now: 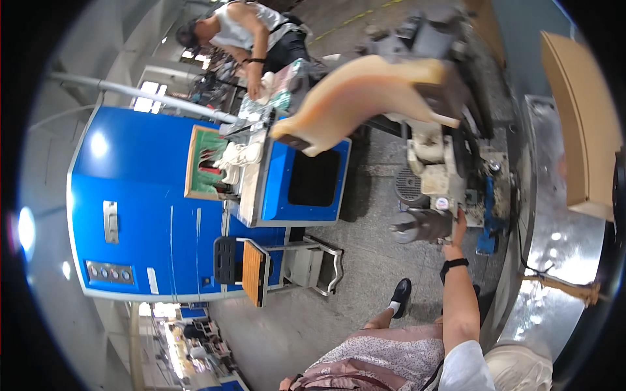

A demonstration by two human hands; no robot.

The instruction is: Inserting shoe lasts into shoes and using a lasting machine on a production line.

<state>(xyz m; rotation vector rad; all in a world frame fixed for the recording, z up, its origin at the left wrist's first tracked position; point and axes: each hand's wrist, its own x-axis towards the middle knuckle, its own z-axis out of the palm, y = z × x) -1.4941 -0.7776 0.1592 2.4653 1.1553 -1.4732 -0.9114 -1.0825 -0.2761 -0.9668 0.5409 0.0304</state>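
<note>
Your right hand is half-curled beside the dark grey form on the machine, right of centre; grip unclear. Left hand, lower edge: can't tell. Pinch risk if the form shifts.

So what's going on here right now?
The person's right hand is at the near end of a floor-standing machine, close beside a dark grey part; whether it grips anything is unclear. The left hand can't be made out clearly. A large curved amber piece stands out beyond. To the left, white shoes sit by a blue cabinet, and a co-worker leans over a bench.
</note>
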